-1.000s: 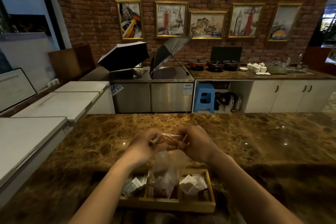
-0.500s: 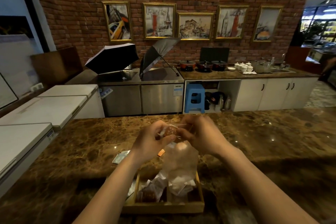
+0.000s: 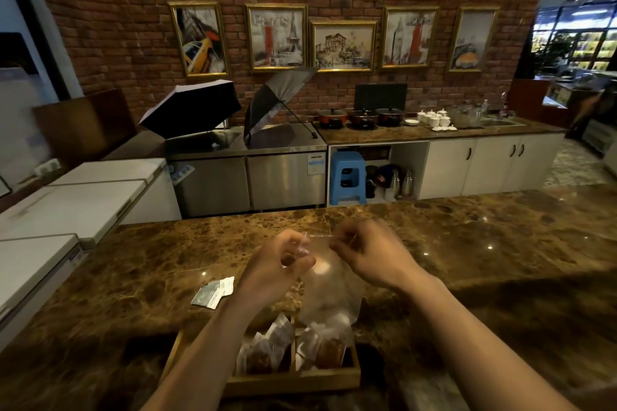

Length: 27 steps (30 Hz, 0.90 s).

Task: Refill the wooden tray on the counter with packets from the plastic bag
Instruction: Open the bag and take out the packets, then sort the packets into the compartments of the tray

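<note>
A clear plastic bag (image 3: 334,290) hangs over the wooden tray (image 3: 293,380) on the brown marble counter. My left hand (image 3: 277,267) pinches the left side of the bag's mouth and my right hand (image 3: 370,253) pinches the right side, pulling the top edge taut between them. The bag looks nearly empty, its lower end resting on the tray. The tray's compartments hold several brown packets (image 3: 263,354) in clear wrappers. My left forearm hides the tray's left compartment.
Two small white and grey packets (image 3: 213,292) lie loose on the counter (image 3: 500,243) left of my left hand. White chest freezers (image 3: 66,203) stand to the left. Beyond the counter are steel cabinets, open umbrellas and a blue stool (image 3: 347,177).
The brown packets that were in the bag have dropped into the tray; the bag now hangs nearly empty. My hands have pulled the bag's mouth wider apart. The view has shifted right.
</note>
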Motion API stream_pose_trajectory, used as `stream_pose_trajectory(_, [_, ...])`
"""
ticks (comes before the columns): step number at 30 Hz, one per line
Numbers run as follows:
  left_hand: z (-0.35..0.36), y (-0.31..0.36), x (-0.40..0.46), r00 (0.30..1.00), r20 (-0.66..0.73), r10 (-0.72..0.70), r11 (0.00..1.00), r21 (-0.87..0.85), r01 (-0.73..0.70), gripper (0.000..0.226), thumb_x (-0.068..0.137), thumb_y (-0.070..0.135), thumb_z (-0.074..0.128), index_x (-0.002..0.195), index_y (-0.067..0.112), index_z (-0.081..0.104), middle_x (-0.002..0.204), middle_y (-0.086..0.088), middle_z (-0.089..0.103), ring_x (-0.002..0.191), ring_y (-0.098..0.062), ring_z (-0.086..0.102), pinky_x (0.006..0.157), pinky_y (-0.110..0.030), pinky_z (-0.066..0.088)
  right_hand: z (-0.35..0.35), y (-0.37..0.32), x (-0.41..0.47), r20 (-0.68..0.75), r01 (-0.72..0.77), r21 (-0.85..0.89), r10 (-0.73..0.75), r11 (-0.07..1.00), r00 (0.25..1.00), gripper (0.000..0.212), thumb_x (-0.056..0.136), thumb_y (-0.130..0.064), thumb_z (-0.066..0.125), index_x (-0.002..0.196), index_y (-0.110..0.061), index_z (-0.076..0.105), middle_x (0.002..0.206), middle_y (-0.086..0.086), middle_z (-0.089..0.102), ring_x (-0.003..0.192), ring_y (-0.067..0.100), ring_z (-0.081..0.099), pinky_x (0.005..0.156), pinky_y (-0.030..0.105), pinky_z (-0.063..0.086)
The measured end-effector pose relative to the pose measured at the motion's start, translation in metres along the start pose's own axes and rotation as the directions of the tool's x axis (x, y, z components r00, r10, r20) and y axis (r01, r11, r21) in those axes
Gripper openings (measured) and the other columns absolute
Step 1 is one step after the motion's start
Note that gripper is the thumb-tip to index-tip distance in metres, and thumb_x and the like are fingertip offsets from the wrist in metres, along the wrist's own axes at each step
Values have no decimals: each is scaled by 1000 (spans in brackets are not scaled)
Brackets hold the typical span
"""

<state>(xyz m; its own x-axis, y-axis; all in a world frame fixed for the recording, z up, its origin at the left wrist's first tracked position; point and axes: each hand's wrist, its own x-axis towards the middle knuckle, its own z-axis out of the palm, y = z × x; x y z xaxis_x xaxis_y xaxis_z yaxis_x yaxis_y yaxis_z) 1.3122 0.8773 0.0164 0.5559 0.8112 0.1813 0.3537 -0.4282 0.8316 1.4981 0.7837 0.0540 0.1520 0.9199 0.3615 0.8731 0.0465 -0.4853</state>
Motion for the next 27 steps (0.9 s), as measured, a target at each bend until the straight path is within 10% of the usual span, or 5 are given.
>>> stream_pose_trajectory(10, [-2, -12, -9, 997, 75, -25, 996, -86, 32, 74, 74, 49, 85, 138, 34, 51, 127, 13, 67, 119, -8, 61, 101, -43, 53, -18, 7, 5, -184, -28, 231, 72, 973, 980, 5, 93, -30, 68, 88, -30, 68, 81, -8, 70, 77, 6, 67, 72, 37, 61])
stream_pose_trajectory(16, [-2, -17, -8, 980, 128, -155, 958, -223, 181, 101, 55, 55, 94, 142, 40, 46, 129, 9, 62, 112, -12, 64, 88, -35, 55, -32, 21, -2, -145, -220, 577, 364, 786, 920, 7, 95, -26, 66, 94, -20, 71, 84, 4, 75, 69, 19, 74, 58, 35, 64])
stream_pose_trajectory(27, [42, 11, 15, 973, 77, -216, 784, -581, 220, 68, 63, 32, 88, 126, 32, 60, 104, 1, 79, 95, -21, 77, 76, -36, 60, -48, 81, -32, -113, -292, 817, 635, 497, 764, 39, 87, -41, 74, 117, -21, 59, 102, 9, 72, 72, 22, 76, 54, 29, 59])
